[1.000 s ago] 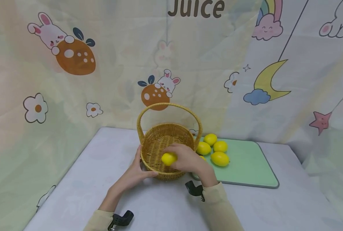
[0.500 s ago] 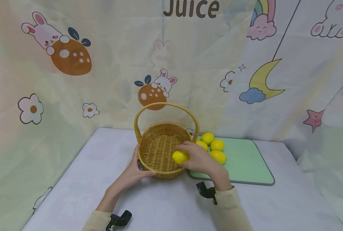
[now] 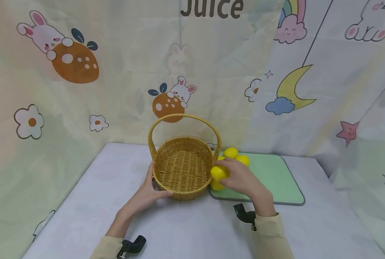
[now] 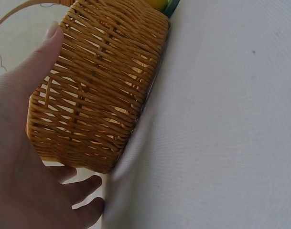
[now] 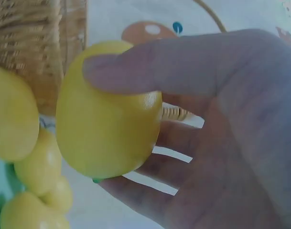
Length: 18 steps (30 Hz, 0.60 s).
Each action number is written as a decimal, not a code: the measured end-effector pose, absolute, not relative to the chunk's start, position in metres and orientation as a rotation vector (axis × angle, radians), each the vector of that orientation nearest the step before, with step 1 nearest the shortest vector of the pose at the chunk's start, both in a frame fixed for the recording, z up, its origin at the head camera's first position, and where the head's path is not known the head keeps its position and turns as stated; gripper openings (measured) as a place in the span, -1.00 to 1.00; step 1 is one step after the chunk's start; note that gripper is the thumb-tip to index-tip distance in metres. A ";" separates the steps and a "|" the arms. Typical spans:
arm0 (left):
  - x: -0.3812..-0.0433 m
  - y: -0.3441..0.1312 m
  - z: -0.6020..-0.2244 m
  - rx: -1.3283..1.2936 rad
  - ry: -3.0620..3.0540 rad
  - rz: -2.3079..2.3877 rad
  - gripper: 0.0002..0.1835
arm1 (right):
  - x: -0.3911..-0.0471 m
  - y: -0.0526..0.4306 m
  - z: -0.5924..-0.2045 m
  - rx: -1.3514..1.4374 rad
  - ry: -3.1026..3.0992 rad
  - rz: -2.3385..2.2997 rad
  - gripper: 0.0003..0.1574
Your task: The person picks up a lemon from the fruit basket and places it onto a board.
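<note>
A tan wicker basket (image 3: 183,169) with a tall arched handle stands upright on the table, its woven floor showing. My left hand (image 3: 148,192) holds it at the left side, with the thumb at the front rim; in the left wrist view the thumb (image 4: 45,52) lies along the weave. My right hand (image 3: 242,180) grips a yellow lemon (image 3: 219,173) just right of the basket rim. Up close, the right wrist view shows thumb and fingers around this lemon (image 5: 107,114). Several more lemons (image 3: 230,152) lie beside the basket, some partly hidden by the right hand.
A pale green cutting board (image 3: 270,180) with a grey edge lies to the basket's right, under the lemons. White cloth covers the table (image 3: 186,230). A printed curtain (image 3: 124,72) hangs right behind it.
My right hand has carried the lemon rightward from over the basket to beside its right rim, above the board. The left hand stays on the basket; the view has shifted slightly.
</note>
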<state>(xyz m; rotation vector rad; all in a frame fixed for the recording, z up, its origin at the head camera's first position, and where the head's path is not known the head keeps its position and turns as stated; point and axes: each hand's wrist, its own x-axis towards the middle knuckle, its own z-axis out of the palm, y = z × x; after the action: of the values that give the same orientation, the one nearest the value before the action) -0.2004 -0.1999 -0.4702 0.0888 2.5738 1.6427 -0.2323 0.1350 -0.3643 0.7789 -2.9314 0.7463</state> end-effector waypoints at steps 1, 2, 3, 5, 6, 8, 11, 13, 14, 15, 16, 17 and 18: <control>-0.200 -0.200 -0.470 0.092 2.573 1.647 0.43 | -0.232 0.138 -0.365 0.762 -2.936 0.723 -0.35; -0.200 -0.201 -0.469 0.093 2.577 1.645 0.43 | -0.232 0.142 -0.366 0.748 -2.941 0.704 -0.34; -0.200 -0.201 -0.469 0.094 2.578 1.646 0.43 | -0.232 0.145 -0.367 0.735 -2.947 0.689 -0.34; -0.200 -0.201 -0.469 0.103 2.577 1.645 0.44 | -0.232 0.152 -0.368 0.708 -2.955 0.668 -0.35; -0.201 -0.201 -0.469 0.102 2.577 1.646 0.45 | -0.232 0.155 -0.369 0.696 -2.959 0.663 -0.35; -0.201 -0.202 -0.470 0.100 2.579 1.644 0.46 | -0.232 0.160 -0.370 0.689 -2.968 0.654 -0.36; -0.202 -0.203 -0.472 0.108 2.584 1.642 0.47 | -0.232 0.168 -0.374 0.675 -2.995 0.636 -0.36; -0.202 -0.203 -0.472 0.111 2.588 1.638 0.47 | -0.232 0.171 -0.377 0.662 -3.028 0.618 -0.38; -0.202 -0.203 -0.472 0.109 2.587 1.637 0.47 | -0.231 0.173 -0.379 0.651 -3.048 0.611 -0.38; -0.202 -0.203 -0.472 0.113 2.589 1.630 0.47 | -0.231 0.174 -0.381 0.641 -3.066 0.605 -0.38; -0.202 -0.203 -0.471 0.113 2.587 1.627 0.46 | -0.231 0.175 -0.383 0.626 -3.086 0.604 -0.38; -0.202 -0.202 -0.471 0.109 2.582 1.632 0.47 | -0.231 0.176 -0.385 0.611 -3.106 0.601 -0.38; -0.202 -0.202 -0.471 0.110 2.579 1.629 0.46 | -0.231 0.176 -0.386 0.596 -3.122 0.600 -0.38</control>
<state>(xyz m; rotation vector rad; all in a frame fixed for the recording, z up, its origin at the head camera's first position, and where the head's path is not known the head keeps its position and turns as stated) -0.2021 -0.2019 -0.4709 0.1095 2.5788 1.6289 -0.2306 0.1762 -0.3863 0.5965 -3.1216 0.5996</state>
